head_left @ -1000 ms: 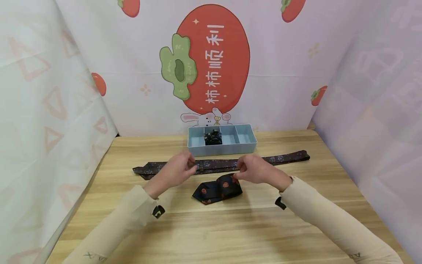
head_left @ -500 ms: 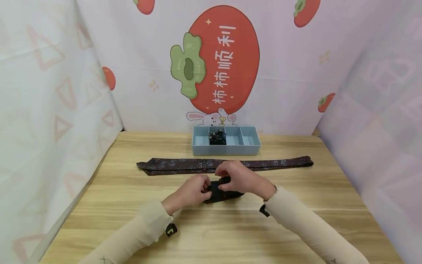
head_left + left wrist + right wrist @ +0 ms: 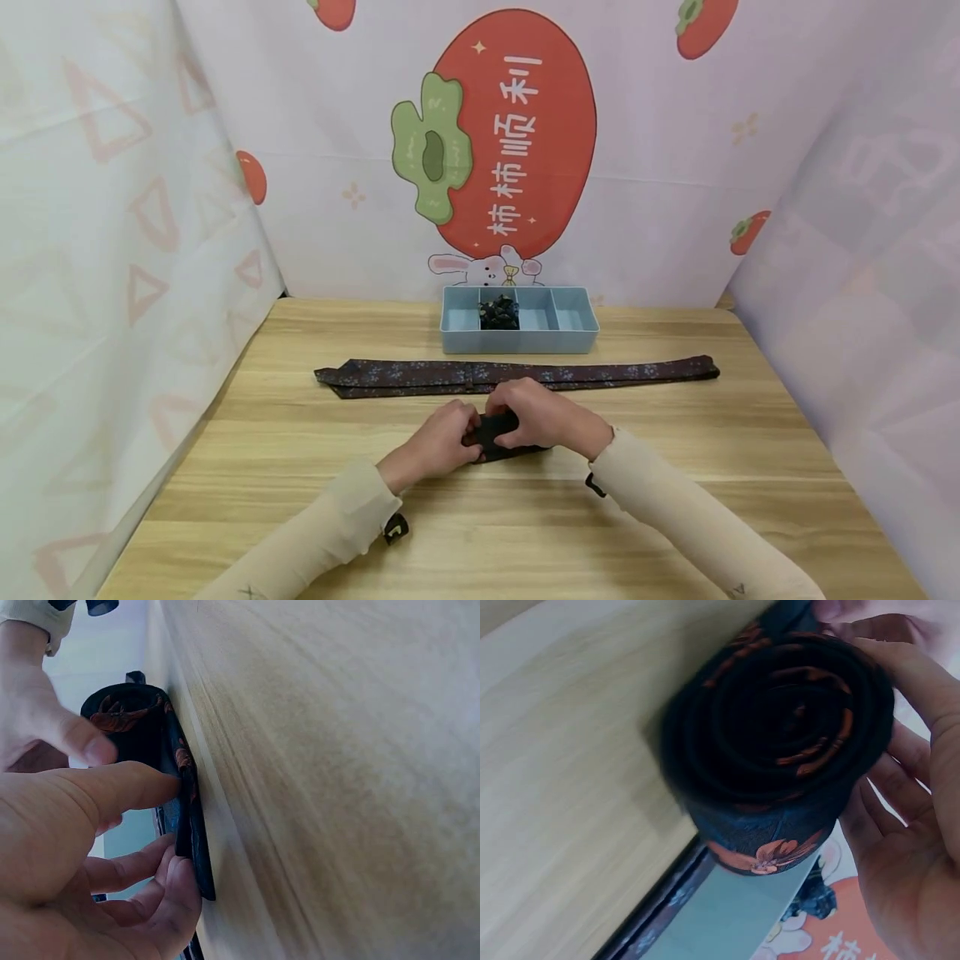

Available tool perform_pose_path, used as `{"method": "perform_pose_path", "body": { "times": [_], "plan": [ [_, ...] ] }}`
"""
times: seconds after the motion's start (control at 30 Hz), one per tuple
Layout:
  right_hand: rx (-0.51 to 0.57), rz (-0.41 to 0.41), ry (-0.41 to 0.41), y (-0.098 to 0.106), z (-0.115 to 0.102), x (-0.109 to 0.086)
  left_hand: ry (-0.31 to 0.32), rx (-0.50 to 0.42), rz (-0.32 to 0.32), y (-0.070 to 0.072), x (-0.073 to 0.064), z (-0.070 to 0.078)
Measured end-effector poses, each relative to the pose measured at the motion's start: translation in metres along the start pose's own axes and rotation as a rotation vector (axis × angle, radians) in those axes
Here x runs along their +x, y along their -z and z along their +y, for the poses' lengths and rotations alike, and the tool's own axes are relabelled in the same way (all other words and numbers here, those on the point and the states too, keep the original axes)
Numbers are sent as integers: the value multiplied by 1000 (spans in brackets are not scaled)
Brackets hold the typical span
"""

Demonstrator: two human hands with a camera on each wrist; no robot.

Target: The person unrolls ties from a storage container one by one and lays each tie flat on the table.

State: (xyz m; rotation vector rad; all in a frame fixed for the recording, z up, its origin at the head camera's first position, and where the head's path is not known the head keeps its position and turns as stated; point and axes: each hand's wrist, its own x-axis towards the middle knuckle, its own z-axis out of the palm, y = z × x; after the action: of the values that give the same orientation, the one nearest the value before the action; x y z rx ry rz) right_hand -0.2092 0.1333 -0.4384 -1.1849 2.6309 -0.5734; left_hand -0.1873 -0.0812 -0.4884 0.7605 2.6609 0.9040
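A dark necktie with orange flowers (image 3: 495, 431) lies at mid-table, mostly wound into a roll. In the right wrist view the spiral end of the roll (image 3: 780, 727) faces the camera. My right hand (image 3: 538, 414) curls over the roll from the right, fingers on its far side and thumb on the near side. At the flat, unrolled end my left hand (image 3: 442, 442) pinches the tie. The left wrist view has the left thumb and fingers (image 3: 176, 896) at the edges of that flat tail. The hands partly cover the necktie in the head view.
Behind the hands, a long maroon necktie with blue flowers (image 3: 405, 375) lies stretched sideways, folded lengthwise. Farther back stands a light blue box (image 3: 517, 342) with several compartments; a dark patterned rolled bundle (image 3: 498, 313) sits in the second from the left. Printed cloth (image 3: 337, 233) hangs behind.
Both hands have come in over the flowered necktie, the left moving right and nearer to its flat end. The right hand has shifted left, and the roll has advanced toward the tail.
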Motion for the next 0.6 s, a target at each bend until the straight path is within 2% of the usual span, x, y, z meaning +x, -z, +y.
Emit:
{"method": "perform_pose_path", "body": {
  "times": [0.3, 0.6],
  "plan": [
    [-32, 47, -5, 11, 13, -21, 29, 8, -14, -1, 3, 1],
    [-89, 71, -52, 30, 24, -44, 34, -3, -20, -1, 3, 0]
  ]
}}
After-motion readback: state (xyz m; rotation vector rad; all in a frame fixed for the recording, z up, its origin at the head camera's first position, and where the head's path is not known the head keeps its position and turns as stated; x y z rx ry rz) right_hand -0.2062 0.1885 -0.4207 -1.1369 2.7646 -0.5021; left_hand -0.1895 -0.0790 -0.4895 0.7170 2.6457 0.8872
